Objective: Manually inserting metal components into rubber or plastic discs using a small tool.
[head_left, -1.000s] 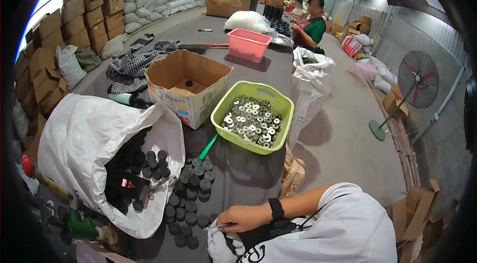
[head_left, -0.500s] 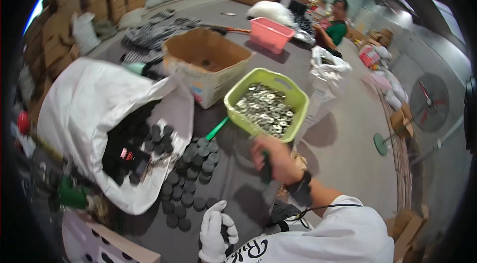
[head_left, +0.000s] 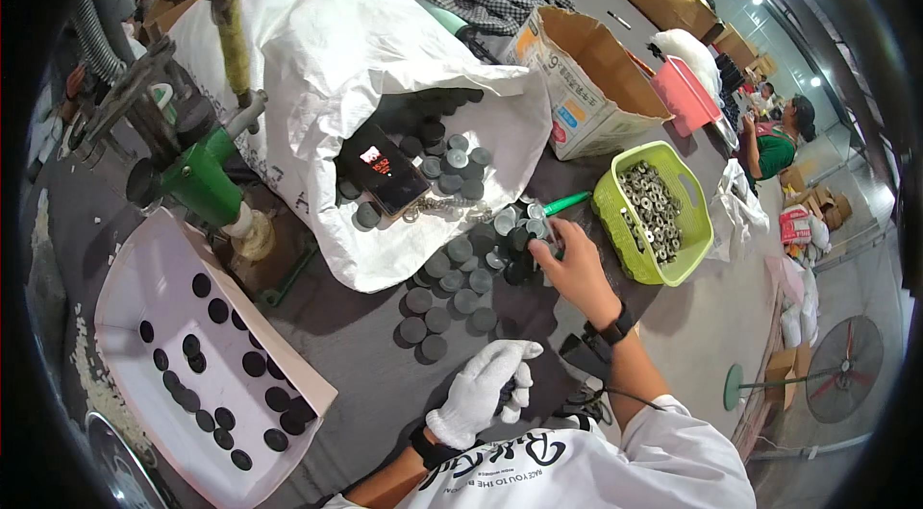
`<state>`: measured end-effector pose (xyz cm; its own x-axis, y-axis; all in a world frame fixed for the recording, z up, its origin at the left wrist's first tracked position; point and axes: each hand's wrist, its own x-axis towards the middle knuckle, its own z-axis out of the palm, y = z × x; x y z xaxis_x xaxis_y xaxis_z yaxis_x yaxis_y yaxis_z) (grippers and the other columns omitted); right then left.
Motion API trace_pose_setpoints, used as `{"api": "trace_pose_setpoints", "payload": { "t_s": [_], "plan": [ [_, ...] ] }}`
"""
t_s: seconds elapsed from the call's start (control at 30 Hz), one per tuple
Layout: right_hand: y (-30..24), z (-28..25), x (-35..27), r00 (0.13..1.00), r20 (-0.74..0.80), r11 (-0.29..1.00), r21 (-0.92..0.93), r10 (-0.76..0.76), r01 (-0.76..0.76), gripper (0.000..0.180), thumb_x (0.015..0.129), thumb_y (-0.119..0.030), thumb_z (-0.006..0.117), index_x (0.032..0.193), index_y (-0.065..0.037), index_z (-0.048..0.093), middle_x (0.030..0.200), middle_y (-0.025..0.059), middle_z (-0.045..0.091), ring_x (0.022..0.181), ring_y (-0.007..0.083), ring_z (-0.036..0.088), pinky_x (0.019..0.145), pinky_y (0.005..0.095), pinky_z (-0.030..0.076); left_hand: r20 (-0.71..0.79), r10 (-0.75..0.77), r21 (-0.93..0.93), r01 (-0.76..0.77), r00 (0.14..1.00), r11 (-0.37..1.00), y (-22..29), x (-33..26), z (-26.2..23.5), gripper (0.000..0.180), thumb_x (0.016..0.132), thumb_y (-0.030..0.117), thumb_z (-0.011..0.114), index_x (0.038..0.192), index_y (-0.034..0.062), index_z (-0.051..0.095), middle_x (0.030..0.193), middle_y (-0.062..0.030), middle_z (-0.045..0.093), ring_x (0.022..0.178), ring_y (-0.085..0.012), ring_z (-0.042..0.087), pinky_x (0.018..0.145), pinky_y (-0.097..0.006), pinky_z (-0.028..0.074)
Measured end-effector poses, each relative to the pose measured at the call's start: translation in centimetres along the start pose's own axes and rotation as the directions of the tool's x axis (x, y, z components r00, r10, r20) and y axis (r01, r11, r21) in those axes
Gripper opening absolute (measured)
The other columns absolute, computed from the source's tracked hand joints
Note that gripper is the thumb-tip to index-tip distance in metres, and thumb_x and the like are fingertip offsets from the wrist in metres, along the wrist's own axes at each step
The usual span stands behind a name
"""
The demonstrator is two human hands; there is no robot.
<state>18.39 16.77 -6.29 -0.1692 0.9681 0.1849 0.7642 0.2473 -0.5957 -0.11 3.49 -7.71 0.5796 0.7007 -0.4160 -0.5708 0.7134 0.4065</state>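
The work looks partway along, judged by where the black discs lie, with the white sack as landmark. A scatter of them sits in the pale pink tray on the sack's near left side, mostly apart from each other, while a larger loose pile lies on the dark surface just beside the sack's open mouth, and more show inside that mouth around a black box. The yellow-green basket, to the right of the sack, holds plenty of small metal rings, so much seems left to handle; which way the discs travel cannot be told from this view. The right hand, bare, is stretched out to the side of the pile away from the tray, right of the sack's mouth, palm turned down, thumb and fingers bent toward the nearest discs. Whether that grip is pinching a disc or only touching the pile, I cannot tell. The left hand, in a white glove, is held on the near side of the sack, beyond the pile, its wrist bent; its grip is curled closed around a dark piece, mostly hidden by the fingers.
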Motion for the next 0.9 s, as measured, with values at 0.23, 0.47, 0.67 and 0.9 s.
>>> {"api": "trace_pose_setpoints", "payload": {
  "t_s": [0.23, 0.47, 0.67, 0.9],
  "plan": [
    [-0.4, 2.4, 0.8, 0.993, 0.087, 0.955, -0.278, -0.084, 0.105, 0.032, 0.080, -0.023, 0.071, 0.098, 0.000, 0.057, 0.096, 0.0200, 0.059, 0.080, 0.0382, 0.062, 0.069, 0.0445, 0.050, -0.033, 0.118, 0.030, -0.117, 0.993, 0.993, -1.5, 0.7, -0.3, 0.028, 0.098, 0.020, 0.055, 0.122, 0.0065, 0.057, 0.086, -0.0019, 0.061, 0.070, -0.0087, 0.060, 0.046, -0.021, 0.044],
    [-3.7, -1.7, -5.5, 0.962, 0.207, 0.971, 0.194, -0.180, 0.140, 0.023, 0.082, -0.016, 0.070, 0.100, -0.002, 0.064, 0.088, 0.0147, 0.059, 0.080, 0.0289, 0.062, 0.066, 0.0361, 0.050, -0.231, 0.042, -0.050, -0.055, 0.972, 0.997, 0.3, 0.3, 1.6, 0.053, 0.099, 0.053, 0.038, 0.111, 0.0061, 0.060, 0.077, -0.0018, 0.054, 0.056, -0.0105, 0.051, 0.043, -0.022, 0.038],
    [-5.0, -0.4, -10.0, 0.924, 0.319, 0.966, 0.214, -0.210, 0.145, 0.027, 0.082, -0.014, 0.069, 0.105, -0.002, 0.061, 0.102, 0.0132, 0.054, 0.082, 0.0327, 0.061, 0.071, 0.0386, 0.050, -0.257, 0.111, 0.095, -0.090, 0.960, 0.991, -1.8, 1.1, 0.3, 0.044, 0.100, 0.049, 0.035, 0.105, 0.0105, 0.056, 0.071, -0.0037, 0.059, 0.047, -0.0132, 0.053, 0.036, -0.025, 0.039],
    [-4.7, -6.6, -7.9, 0.736, 0.597, 0.489, 0.562, 0.319, -0.667, 0.042, 0.096, -0.022, 0.058, 0.132, -0.002, 0.050, 0.109, 0.0050, 0.059, 0.079, 0.0106, 0.059, 0.061, 0.0244, 0.049, -0.121, 0.043, -0.114, -0.057, 0.992, 0.992, -1.1, 0.9, -0.2, 0.041, 0.100, 0.042, 0.040, 0.111, 0.0059, 0.056, 0.084, -0.0058, 0.059, 0.060, -0.0130, 0.056, 0.039, -0.024, 0.041]
  ]
}}
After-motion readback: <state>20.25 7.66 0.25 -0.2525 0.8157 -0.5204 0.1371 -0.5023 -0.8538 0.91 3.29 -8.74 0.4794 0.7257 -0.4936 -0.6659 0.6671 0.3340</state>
